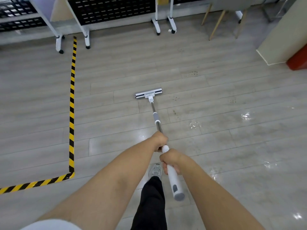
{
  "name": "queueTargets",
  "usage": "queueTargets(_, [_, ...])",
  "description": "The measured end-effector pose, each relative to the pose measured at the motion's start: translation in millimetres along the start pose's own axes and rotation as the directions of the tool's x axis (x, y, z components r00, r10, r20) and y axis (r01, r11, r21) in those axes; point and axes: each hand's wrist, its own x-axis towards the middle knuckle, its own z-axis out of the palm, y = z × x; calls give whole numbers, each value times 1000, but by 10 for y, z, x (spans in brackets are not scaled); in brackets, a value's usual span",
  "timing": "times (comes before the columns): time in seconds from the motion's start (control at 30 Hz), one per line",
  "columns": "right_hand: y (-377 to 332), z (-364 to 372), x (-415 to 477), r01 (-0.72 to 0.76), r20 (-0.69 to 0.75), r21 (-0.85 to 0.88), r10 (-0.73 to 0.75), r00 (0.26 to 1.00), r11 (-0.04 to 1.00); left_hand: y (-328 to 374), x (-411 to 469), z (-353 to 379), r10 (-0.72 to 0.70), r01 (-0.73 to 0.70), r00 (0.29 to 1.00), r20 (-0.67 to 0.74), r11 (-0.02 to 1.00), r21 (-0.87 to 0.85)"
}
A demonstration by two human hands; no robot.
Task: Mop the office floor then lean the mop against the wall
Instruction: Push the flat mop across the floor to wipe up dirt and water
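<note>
Left grip (160, 141) and right grip (171, 161) are both clasping the mop (155, 116) mid-frame; best be pushing it flat towards the specks (193, 73) upper right

bright, even | glare patches on wet floor (245, 116) | edges bowed

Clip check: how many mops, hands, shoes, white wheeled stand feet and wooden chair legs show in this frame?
mop: 1
hands: 2, the left hand and the right hand, both gripping the mop
shoe: 1
white wheeled feet: 4
wooden chair legs: 3
Total: 11
</note>
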Motion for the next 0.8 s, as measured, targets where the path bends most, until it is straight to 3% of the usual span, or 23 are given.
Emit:
queueTargets(0.3, [2473, 154, -1173, 42, -26, -44, -43, 999, 998, -1560, -1557, 1690, -7, 9, 1000, 28, 999, -47])
queueTargets(0.43, [3242, 229, -1780, 15, -26, 43, -14, 1000, 999, -1991, -2240, 2183, -20, 21, 999, 34, 999, -38])
queueTargets(0.63, [3543, 344, -2035, 41, -55, 80, -37, 998, 996, -2186, -2543, 2342, -19, 19, 1000, 14, 998, -59])
queueTargets(0.8, [3447, 540, -1807, 23, -64, -4, -23, 998, 1000, -2249, -2311, 2173, -37, 37, 999, -2, 999, 0])
